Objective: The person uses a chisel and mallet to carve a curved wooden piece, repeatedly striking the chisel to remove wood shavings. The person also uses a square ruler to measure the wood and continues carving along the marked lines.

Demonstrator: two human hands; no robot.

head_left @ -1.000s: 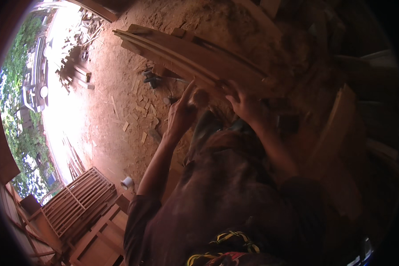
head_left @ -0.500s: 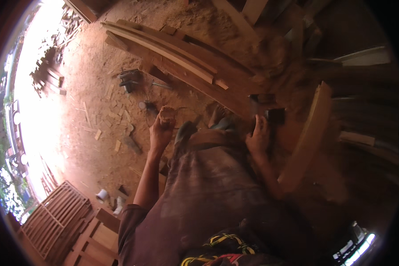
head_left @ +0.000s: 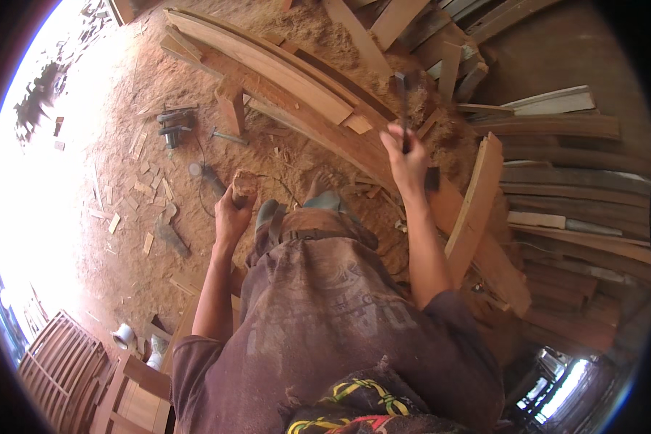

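My left hand (head_left: 231,217) is closed around a rough brown wooden block (head_left: 245,182), whose worn end shows above the fist; any handle is hidden. In my right hand (head_left: 410,163) a dark, narrow chisel (head_left: 402,101) is gripped, its flat blade pointing up and away from me. This hand hovers over the right end of a long wooden beam (head_left: 318,134). Curved, planed wood strips (head_left: 267,61) lie along that beam. Just below the right hand sits a small dark block (head_left: 432,179), partly hidden by the wrist.
A corded power tool (head_left: 175,126) and a hammer-like tool (head_left: 229,137) lie on the sawdust floor at left, among scattered offcuts. A board (head_left: 477,202) slants up beside my right forearm. Stacked planks (head_left: 564,173) fill the right side. A slatted wooden frame (head_left: 65,362) stands lower left.
My right hand has risen forward from beside the dark blocks and now holds the chisel up. My left hand still grips the wooden block. The whole view has shifted.
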